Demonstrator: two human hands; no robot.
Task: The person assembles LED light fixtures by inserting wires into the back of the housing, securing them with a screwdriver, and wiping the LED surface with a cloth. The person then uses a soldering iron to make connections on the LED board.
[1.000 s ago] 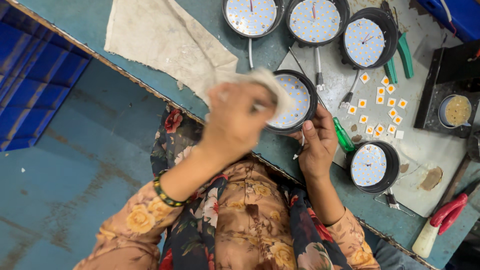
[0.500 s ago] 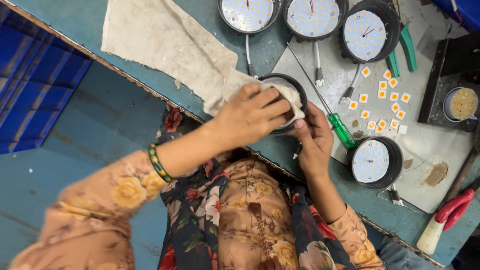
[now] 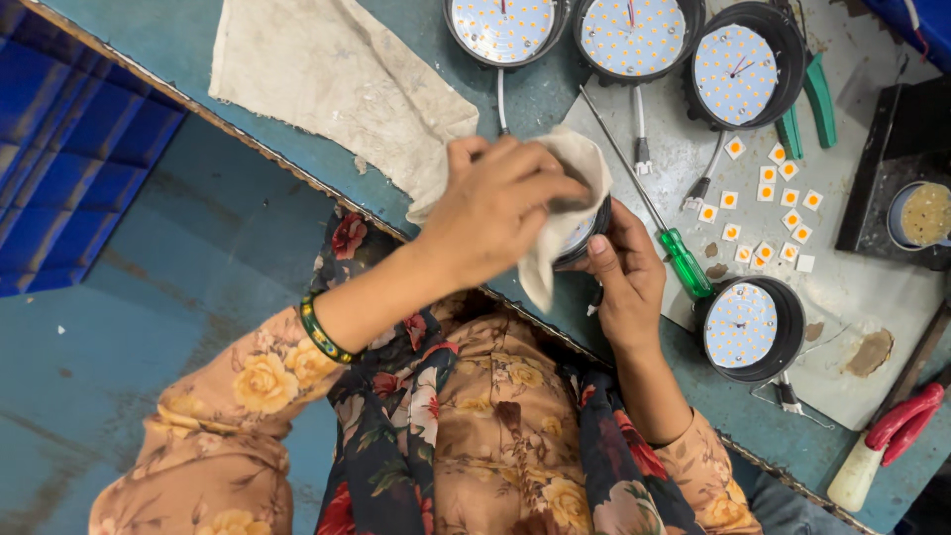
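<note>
Teal paint covers the table (image 3: 178, 40), which runs across the far side of the scene, and a big off-white cloth (image 3: 327, 84) sprawls over its far left part. One end of that cloth trails right, into the left hand (image 3: 495, 213), which is closed over the fabric and pressing it down onto a black round lamp housing (image 3: 584, 233) at the near edge of the table. The right hand (image 3: 624, 282) is curled around the near right side of that housing, fingers clamped on its rim. Most of the lamp is hidden under cloth and hand. A green and gold bangle (image 3: 322, 332) sits on the left wrist.

Along the far edge, three more round lamps (image 3: 634, 35) lie face up with their yellow dotted boards showing. A fourth lamp (image 3: 748, 327) sits just right of the right hand. Between them lies a green-handled screwdriver (image 3: 684, 263), tip pointing far left. Small white and orange square chips (image 3: 768, 213) are scattered right of it. Red-handled pliers (image 3: 897, 421) lie at the near right corner.
</note>
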